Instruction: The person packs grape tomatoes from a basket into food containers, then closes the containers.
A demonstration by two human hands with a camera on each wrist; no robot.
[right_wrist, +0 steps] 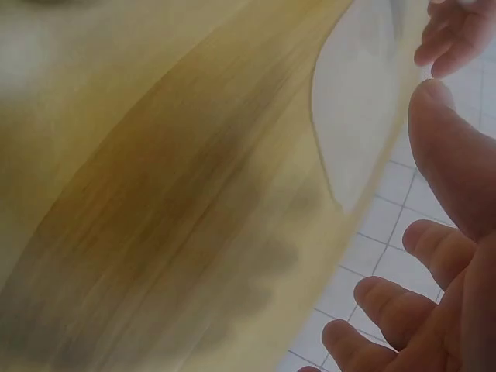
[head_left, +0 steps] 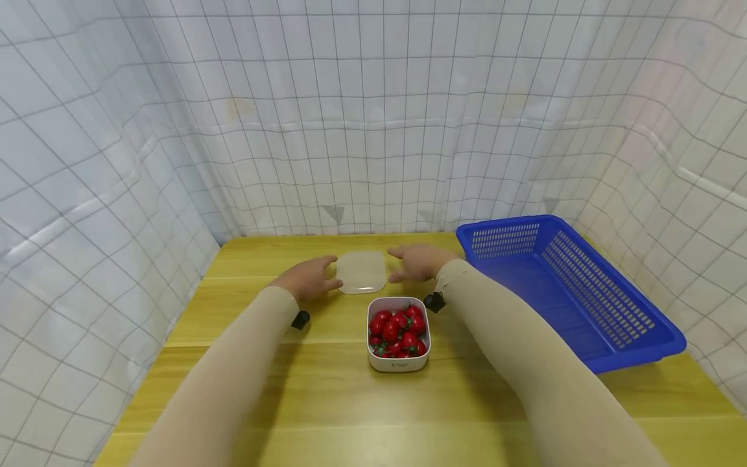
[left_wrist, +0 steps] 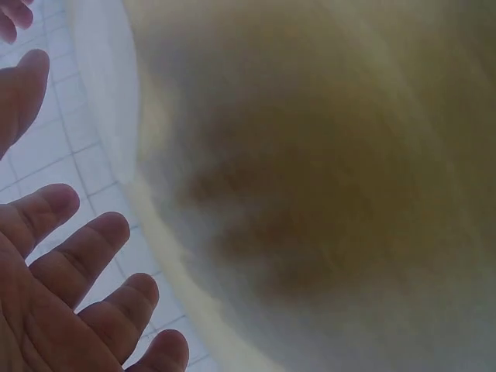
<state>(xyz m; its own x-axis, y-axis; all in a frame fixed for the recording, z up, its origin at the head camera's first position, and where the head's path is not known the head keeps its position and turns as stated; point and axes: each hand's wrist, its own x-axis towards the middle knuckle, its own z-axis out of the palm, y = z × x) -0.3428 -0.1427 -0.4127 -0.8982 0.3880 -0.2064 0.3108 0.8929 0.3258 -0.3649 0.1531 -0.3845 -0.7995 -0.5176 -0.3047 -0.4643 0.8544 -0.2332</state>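
Observation:
A pale, rounded-square lid [head_left: 361, 272] lies flat on the wooden table, between the two hands. At its left edge is my left hand [head_left: 309, 277], fingers spread and holding nothing; in the head view its fingertips come right up to the lid, and I cannot tell whether they touch. My right hand [head_left: 421, 261] hovers to the right of the lid with a small gap, fingers also apart. Both wrist views show loosely extended fingers, and part of the white lid [right_wrist: 356, 108]. Nearer me stands a white square container [head_left: 398, 366] filled with several red cherry tomatoes [head_left: 391, 331].
A large blue plastic basket [head_left: 636, 357] with slotted walls sits on the right side of the table [head_left: 350, 421], beside my right forearm. White grid-patterned curtains [head_left: 373, 130] enclose the back and both sides.

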